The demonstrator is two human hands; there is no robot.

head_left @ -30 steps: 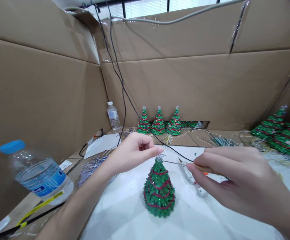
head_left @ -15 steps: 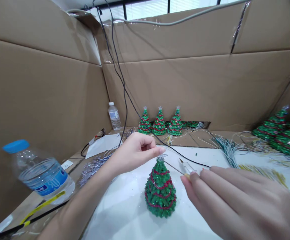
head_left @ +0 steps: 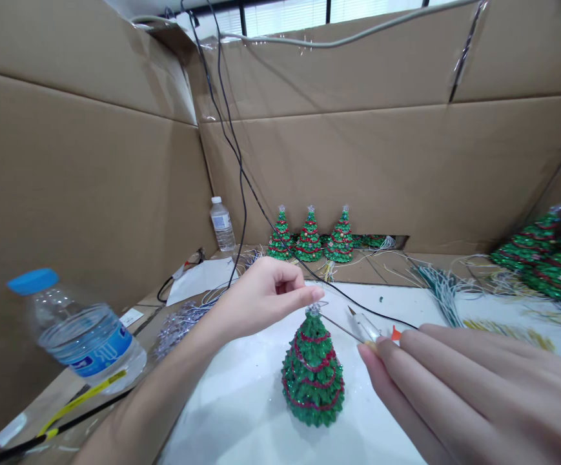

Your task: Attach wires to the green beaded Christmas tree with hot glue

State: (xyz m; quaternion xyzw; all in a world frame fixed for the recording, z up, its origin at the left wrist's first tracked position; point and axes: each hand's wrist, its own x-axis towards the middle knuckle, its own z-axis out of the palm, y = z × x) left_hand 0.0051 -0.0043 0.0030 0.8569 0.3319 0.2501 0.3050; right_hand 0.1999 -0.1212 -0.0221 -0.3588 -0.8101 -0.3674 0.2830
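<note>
1. Head view: left hand [head_left: 277, 294], fingers pinching the star [head_left: 314, 309] atop the green tree [head_left: 313, 378], upright on the near counter [head_left: 226, 407].
2. Right hand [head_left: 469, 394], fingers pinching a thin tool [head_left: 342, 327], right of the tree.

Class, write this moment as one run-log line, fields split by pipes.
nearest tree: upright on white surface | left hand: at its star | right hand: holding thin tool, tip beside star

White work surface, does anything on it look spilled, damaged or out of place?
Only a black cable looks out of place: it droops in front of the back trees and runs loosely over the white surface towards the right hand. The nearest tree stands upright; I see no spill or breakage.
</note>
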